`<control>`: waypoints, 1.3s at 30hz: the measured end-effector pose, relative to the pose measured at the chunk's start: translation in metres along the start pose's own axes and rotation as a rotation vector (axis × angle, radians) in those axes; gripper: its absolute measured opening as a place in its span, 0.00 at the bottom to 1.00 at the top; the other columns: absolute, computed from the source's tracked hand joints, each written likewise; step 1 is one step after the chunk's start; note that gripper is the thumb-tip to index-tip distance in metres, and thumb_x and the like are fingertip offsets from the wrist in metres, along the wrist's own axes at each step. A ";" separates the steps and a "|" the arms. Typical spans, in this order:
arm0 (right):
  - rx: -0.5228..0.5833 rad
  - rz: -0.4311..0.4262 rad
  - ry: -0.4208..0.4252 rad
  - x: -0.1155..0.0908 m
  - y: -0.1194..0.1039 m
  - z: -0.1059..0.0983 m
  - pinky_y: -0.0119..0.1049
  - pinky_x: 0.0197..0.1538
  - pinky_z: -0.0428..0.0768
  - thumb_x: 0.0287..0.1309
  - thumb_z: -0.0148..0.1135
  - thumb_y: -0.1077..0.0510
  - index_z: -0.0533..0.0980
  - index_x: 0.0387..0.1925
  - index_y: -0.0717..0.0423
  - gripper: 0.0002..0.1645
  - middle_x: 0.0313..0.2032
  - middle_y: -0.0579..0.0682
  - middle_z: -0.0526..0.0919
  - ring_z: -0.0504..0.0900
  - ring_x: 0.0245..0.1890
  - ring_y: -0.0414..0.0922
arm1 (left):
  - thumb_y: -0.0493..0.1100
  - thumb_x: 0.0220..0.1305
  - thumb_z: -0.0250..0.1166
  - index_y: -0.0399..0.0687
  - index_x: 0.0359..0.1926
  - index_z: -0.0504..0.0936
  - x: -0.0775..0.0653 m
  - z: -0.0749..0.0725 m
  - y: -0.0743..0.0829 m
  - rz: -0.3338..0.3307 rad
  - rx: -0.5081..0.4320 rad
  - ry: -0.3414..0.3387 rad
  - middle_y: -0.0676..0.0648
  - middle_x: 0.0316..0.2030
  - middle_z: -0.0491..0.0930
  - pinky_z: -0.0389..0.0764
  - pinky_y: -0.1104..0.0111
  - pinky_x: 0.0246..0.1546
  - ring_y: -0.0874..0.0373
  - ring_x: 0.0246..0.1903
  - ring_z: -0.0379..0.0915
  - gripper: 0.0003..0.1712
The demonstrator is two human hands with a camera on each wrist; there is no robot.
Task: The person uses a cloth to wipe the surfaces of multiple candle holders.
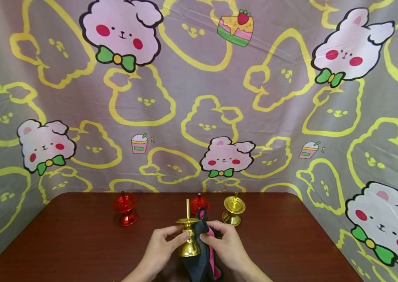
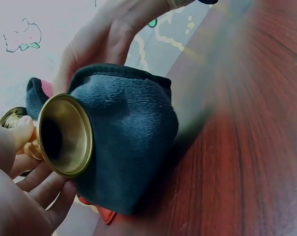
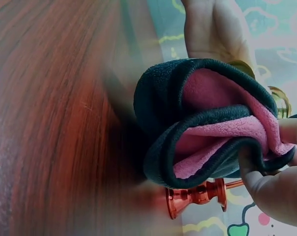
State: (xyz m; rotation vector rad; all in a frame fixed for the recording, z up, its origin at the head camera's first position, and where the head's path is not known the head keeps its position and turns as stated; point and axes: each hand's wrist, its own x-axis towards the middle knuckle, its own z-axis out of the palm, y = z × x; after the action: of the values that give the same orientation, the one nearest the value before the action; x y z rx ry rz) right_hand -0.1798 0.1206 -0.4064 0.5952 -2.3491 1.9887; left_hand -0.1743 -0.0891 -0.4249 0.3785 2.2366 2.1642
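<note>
A shiny gold candle holder (image 1: 189,247) with a thin upright spike stands raised above the table, gripped around its stem by my left hand (image 1: 162,246). In the left wrist view the hollow underside of the candle holder (image 2: 79,142) faces the camera. My right hand (image 1: 229,244) pinches a folded cloth (image 1: 199,266), dark grey on one side and pink on the other. That cloth (image 2: 128,132) hangs right beside the candle holder and touches it. In the right wrist view the cloth (image 3: 217,128) shows its pink folds and dark edging, hiding most of the candle holder.
On the brown wooden table (image 1: 61,243), a red candle holder (image 1: 126,211) stands at the back left. Another red candle holder (image 1: 199,203) is partly hidden behind the cloth. A gold candle holder (image 1: 233,210) stands to its right. A patterned curtain (image 1: 170,86) hangs behind the table.
</note>
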 end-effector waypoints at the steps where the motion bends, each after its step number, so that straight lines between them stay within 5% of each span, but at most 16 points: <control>1: -0.012 -0.010 -0.002 0.000 0.001 0.000 0.31 0.45 0.80 0.57 0.69 0.67 0.83 0.48 0.66 0.15 0.43 0.57 0.85 0.81 0.42 0.39 | 0.44 0.66 0.69 0.35 0.53 0.85 0.000 0.000 0.001 0.006 0.003 -0.011 0.42 0.46 0.86 0.80 0.70 0.44 0.60 0.46 0.80 0.20; 9: -0.090 -0.074 -0.001 -0.001 0.002 -0.001 0.32 0.48 0.78 0.54 0.71 0.68 0.87 0.43 0.60 0.13 0.40 0.51 0.85 0.80 0.43 0.42 | 0.43 0.67 0.68 0.36 0.55 0.84 -0.001 0.002 0.006 0.060 0.036 -0.071 0.44 0.44 0.86 0.80 0.70 0.44 0.60 0.44 0.80 0.20; 16: -0.096 -0.066 0.033 -0.005 -0.001 0.003 0.30 0.43 0.77 0.52 0.72 0.69 0.87 0.43 0.62 0.14 0.35 0.50 0.82 0.78 0.39 0.39 | 0.39 0.67 0.68 0.29 0.50 0.82 -0.001 0.004 0.007 0.025 -0.048 -0.077 0.38 0.43 0.84 0.82 0.69 0.40 0.58 0.41 0.83 0.17; 30: -0.200 -0.130 0.094 -0.009 -0.004 0.009 0.28 0.37 0.78 0.51 0.73 0.72 0.86 0.46 0.62 0.18 0.32 0.45 0.78 0.76 0.35 0.36 | 0.37 0.66 0.68 0.27 0.49 0.80 0.000 0.010 0.004 0.015 -0.060 -0.028 0.39 0.40 0.84 0.82 0.68 0.36 0.55 0.36 0.83 0.17; 39: -0.441 -0.290 0.121 -0.012 -0.005 0.014 0.29 0.34 0.77 0.48 0.74 0.73 0.85 0.47 0.65 0.21 0.32 0.38 0.75 0.75 0.34 0.34 | 0.35 0.61 0.72 0.28 0.42 0.81 0.002 0.015 0.003 0.058 0.003 0.045 0.41 0.34 0.84 0.81 0.70 0.31 0.59 0.30 0.82 0.13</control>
State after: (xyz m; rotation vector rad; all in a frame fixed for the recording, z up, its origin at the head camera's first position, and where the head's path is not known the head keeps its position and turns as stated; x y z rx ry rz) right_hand -0.1635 0.1102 -0.4071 0.7106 -2.3533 1.2965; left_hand -0.1730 -0.0743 -0.4225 0.4041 2.2797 2.2196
